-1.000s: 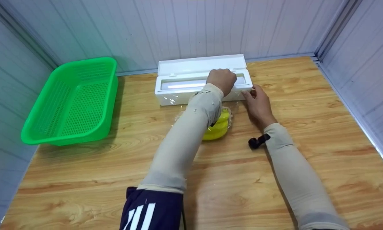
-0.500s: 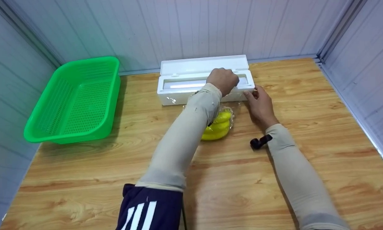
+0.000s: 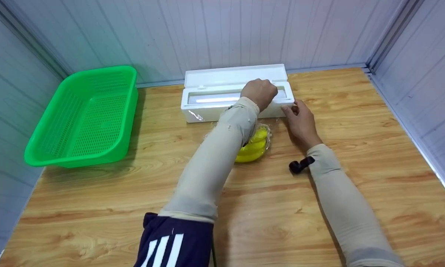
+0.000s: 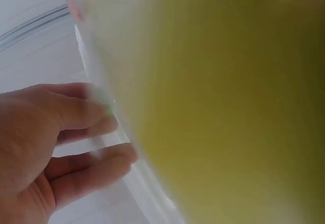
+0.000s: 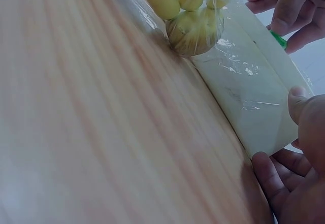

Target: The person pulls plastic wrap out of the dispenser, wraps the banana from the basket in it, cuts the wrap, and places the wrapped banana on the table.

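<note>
A white cling film dispenser (image 3: 203,111) stands by the back wall with its lid (image 3: 233,75) raised. Over its front edge, right of the middle, my left hand (image 3: 258,93) pinches a small green slide cutter (image 5: 278,38), which the head view hides. My right hand (image 3: 302,124) grips the dispenser's right end, thumb on the front face and fingers at the corner. A bunch of yellow bananas (image 3: 254,148) under clear film lies before the dispenser, partly behind my left forearm. Film stretches from the bananas up the dispenser's front. Yellow blur fills much of the left wrist view.
To the left on the wooden table (image 3: 151,200) stands a green perforated plastic basket (image 3: 129,122). Panel walls (image 3: 163,33) enclose the table at the back and both sides. A small black camera (image 3: 300,165) sticks out from my right wrist.
</note>
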### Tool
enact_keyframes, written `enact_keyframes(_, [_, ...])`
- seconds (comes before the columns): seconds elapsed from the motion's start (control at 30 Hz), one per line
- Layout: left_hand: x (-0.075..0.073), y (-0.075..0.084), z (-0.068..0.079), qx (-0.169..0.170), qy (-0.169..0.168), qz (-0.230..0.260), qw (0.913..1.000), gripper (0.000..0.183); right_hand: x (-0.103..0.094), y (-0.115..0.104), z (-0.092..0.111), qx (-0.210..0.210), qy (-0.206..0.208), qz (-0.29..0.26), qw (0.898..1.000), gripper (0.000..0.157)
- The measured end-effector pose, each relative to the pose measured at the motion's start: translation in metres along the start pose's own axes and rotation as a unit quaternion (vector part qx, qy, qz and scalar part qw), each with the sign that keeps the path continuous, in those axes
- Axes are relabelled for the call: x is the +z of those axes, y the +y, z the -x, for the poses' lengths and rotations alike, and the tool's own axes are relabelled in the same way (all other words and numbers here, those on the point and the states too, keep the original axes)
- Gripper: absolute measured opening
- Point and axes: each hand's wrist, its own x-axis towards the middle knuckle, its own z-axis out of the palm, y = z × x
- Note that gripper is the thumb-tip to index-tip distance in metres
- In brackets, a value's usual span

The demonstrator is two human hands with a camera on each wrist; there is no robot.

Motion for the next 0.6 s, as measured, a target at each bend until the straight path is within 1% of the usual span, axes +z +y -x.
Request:
enact_keyframes(0.1, [0.001,-0.003,0.002,-0.014,-0.002,0.011,0.9998,0.026,0.000,-0.001,0.000,0.003,-0.001,-0.001,1.000,0.057])
enact_keyframes(0.33, [0.002,-0.012,0.008,-0.038,-0.005,0.052,0.9979,0.025,-0.001,0.000,-0.003,-0.006,0.004,0.022,1.000,0.059])
enact_keyframes(0.47, [0.004,-0.016,0.011,-0.063,-0.014,0.057,0.9963,0.024,0.001,0.001,-0.003,-0.003,0.001,0.030,1.000,0.059])
enact_keyframes(0.6, [0.004,-0.017,0.012,-0.080,-0.019,0.058,0.9949,0.025,0.002,0.001,-0.003,-0.011,0.006,0.031,0.999,0.058])
